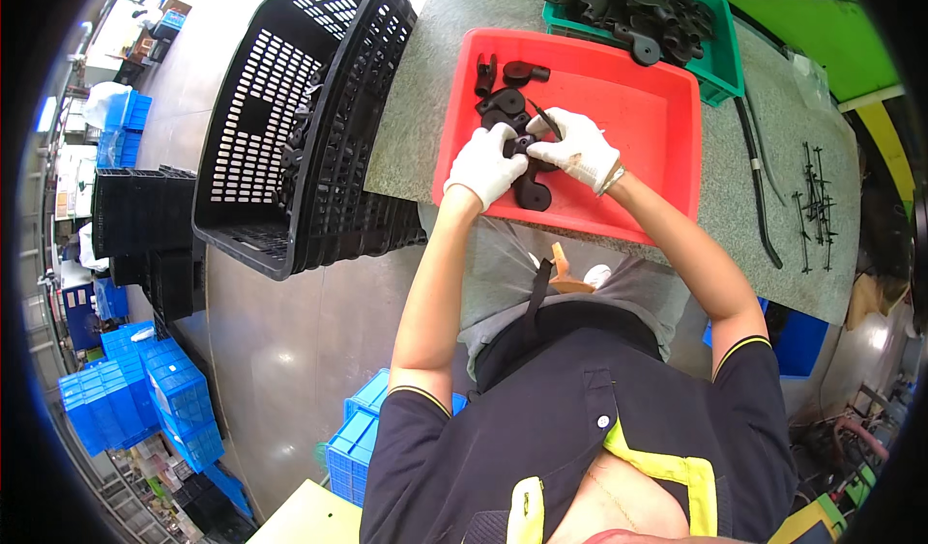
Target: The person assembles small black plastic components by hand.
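Note:
Both hands wear white gloves and meet over the left side of a red plastic tray (657, 196). My left hand (486, 169) is closed on a small black plastic part (523, 145), its fingertips pinching the part's side. My right hand (583, 150) has a thin black pointed tool (545, 117) sticking up from its grip, and its fingertips press against the same part. The tool's lower end is hidden in the glove. Around the hands in the tray lie several similar black parts with round heads, among them one black part (533, 192) below the fingers.
A green crate (725, 88) heaped with black parts stands behind the tray. Stacked black crates (329, 138) rise at the left beside the table (411, 138). On the table's right lie a black tube (757, 186) and several thin black rods (818, 206). Blue crates (360, 443) sit lower left.

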A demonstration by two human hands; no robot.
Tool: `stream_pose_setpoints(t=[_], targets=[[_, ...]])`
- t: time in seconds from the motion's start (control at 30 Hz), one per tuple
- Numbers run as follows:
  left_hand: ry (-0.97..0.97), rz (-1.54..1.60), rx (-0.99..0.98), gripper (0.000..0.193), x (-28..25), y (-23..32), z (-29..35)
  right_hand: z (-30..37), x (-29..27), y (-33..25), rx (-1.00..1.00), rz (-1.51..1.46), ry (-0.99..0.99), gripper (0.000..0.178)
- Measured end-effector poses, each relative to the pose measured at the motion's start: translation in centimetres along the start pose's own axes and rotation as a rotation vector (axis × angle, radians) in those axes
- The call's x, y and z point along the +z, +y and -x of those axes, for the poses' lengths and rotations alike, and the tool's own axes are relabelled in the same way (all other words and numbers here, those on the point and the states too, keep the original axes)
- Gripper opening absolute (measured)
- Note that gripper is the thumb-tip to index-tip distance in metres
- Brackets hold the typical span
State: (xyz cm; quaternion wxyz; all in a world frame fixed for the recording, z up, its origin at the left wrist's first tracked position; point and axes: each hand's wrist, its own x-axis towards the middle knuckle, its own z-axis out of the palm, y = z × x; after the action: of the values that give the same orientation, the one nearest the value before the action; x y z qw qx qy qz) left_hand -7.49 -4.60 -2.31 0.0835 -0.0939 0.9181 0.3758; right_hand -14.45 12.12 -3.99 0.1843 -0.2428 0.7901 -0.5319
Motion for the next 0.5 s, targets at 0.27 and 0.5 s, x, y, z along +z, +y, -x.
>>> stream_pose_setpoints(t=[0.27,0.5], targets=[[0.267,-0.011,0.208,0.032,0.7,3.4,2.5,2.7,-2.6,-4.1,-0.022,0.043,0.086,0.035],[0.36,0.006,0.26,0.034,2.5,5.5,3.4,5.0,-3.6,-4.5,-0.14,-0.03,0.129,0.03]])
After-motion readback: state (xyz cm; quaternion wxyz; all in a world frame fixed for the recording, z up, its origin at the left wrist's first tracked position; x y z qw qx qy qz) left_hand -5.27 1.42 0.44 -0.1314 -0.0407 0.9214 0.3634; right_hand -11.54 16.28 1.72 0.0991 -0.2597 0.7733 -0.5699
